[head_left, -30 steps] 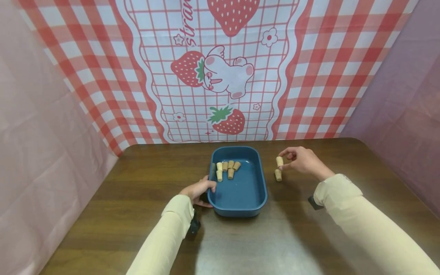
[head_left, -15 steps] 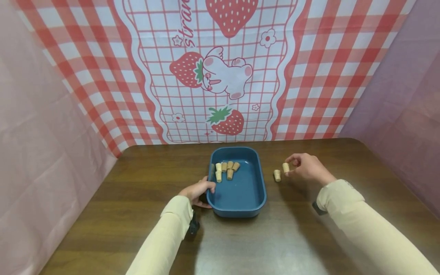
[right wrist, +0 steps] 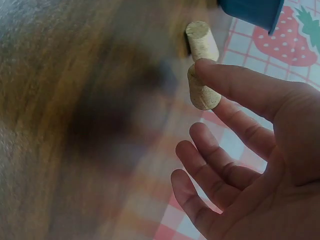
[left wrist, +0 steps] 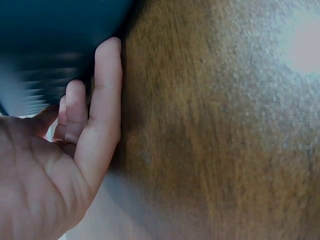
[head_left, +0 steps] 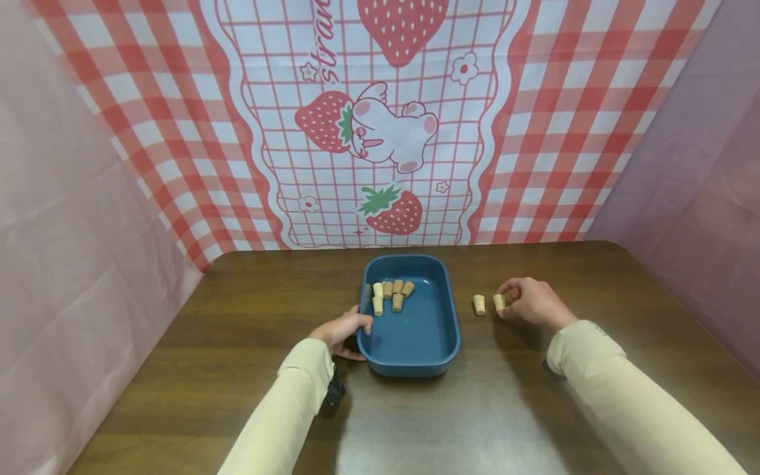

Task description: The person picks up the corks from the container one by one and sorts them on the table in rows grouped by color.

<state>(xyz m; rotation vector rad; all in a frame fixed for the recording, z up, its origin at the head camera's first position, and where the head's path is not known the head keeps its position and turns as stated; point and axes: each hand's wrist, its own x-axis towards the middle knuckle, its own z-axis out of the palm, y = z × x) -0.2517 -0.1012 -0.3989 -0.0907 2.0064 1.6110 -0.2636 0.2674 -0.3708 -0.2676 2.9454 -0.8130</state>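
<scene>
Right hand pinches a cork right of centre, beside a second cork on the desk; left hand grips the blue box at centre; six corks lie inside, two outside, so the work looks partway.

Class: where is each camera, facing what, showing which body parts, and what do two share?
Head: on the head, looking forward and down at the blue tray; left hand, right hand, sleeves show.
Left wrist: worn there, facing tray and table; left hand shows.
Right wrist: worn there, facing pinched cork and loose cork; right hand shows.
Head and right wrist share both corks.
</scene>
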